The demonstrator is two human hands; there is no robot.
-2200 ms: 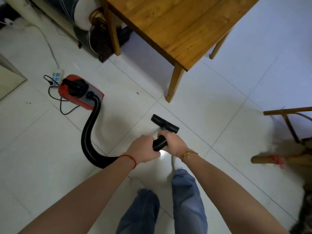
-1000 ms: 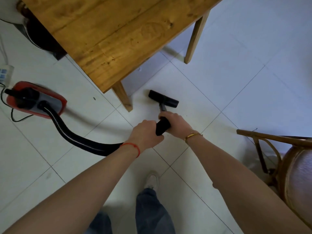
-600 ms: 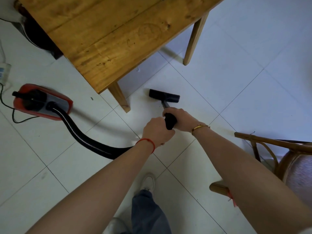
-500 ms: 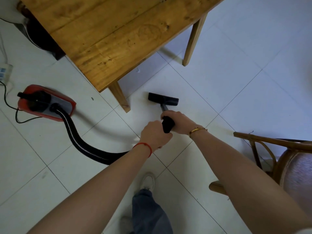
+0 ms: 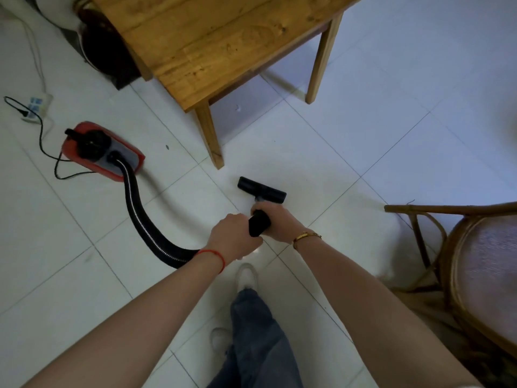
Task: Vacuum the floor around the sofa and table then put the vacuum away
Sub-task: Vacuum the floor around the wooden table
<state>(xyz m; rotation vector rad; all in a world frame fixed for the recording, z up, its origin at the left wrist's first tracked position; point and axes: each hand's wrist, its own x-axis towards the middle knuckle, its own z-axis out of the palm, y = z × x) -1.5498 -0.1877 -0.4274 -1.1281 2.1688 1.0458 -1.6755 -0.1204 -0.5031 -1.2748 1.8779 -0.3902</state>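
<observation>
1. Hands on vacuum wand: left hand (image 5: 233, 238) with a red string at the wrist, right hand (image 5: 277, 223) with a gold bracelet; both fingers clamped round the short black wand (image 5: 259, 226), left nearer the body, right nearer the nozzle.
2. Black flat floor nozzle (image 5: 261, 190) lies on the white tiled floor (image 5: 363, 141), just beside the near leg of the wooden table, on the side toward the person, not touching the leg.
3. Wooden plank-topped table (image 5: 223, 37), used as landmark: near corner leg (image 5: 210, 135) stands on the tile; a second leg (image 5: 321, 54) shows further right.
4. Red canister vacuum body with black top and grey panel (image 5: 100, 151) sits on the floor left of the table's near leg, well apart from it.
5. Black ribbed hose (image 5: 142, 219) leaves the canister, curves toward the person and runs under the left wrist to the wand.
6. Thin black power cord (image 5: 47, 147) runs from the canister to a white power strip (image 5: 37, 106), left of the table and beyond the canister.
7. Rattan chair with round seat (image 5: 475, 261) stands right of the table, nearer the person, at the frame edge; somewhat blurred.
8. Dark object (image 5: 109, 51) under the table's far left side; cannot tell what it is.
9. Blue jeans leg (image 5: 257, 331) and white shoe (image 5: 246, 275) below the hands, on the near side of the nozzle from the table.
</observation>
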